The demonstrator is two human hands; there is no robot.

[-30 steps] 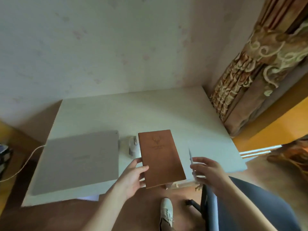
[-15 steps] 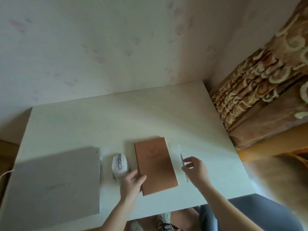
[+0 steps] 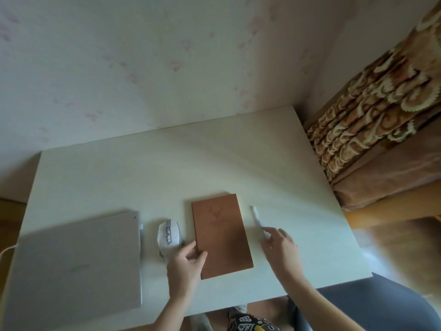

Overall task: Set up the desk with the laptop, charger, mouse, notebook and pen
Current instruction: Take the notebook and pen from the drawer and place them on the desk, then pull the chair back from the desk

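A brown notebook (image 3: pixel 222 235) lies flat on the white desk (image 3: pixel 167 173), near its front edge. My left hand (image 3: pixel 186 266) grips the notebook's lower left corner, thumb on the cover. Right of the notebook lies a white pen (image 3: pixel 257 218), pointing away from me. My right hand (image 3: pixel 280 247) has its fingertips at the pen's near end, fingers spread. A white mouse (image 3: pixel 168 236) sits just left of the notebook. The closed grey laptop (image 3: pixel 76 263) lies at the front left, with a white charger cable (image 3: pixel 6 250) leaving its left side.
A wall stands behind the desk. Patterned brown curtains (image 3: pixel 372 130) hang to the right. A dark chair seat (image 3: pixel 372 304) shows at the lower right, below the desk's front edge. My patterned clothing and a shoe show under the desk edge.
The notebook came down from above the desk's front edge to lie flat on it. The pen went from my right hand's grip onto the desk. The camera moved closer over the desk.
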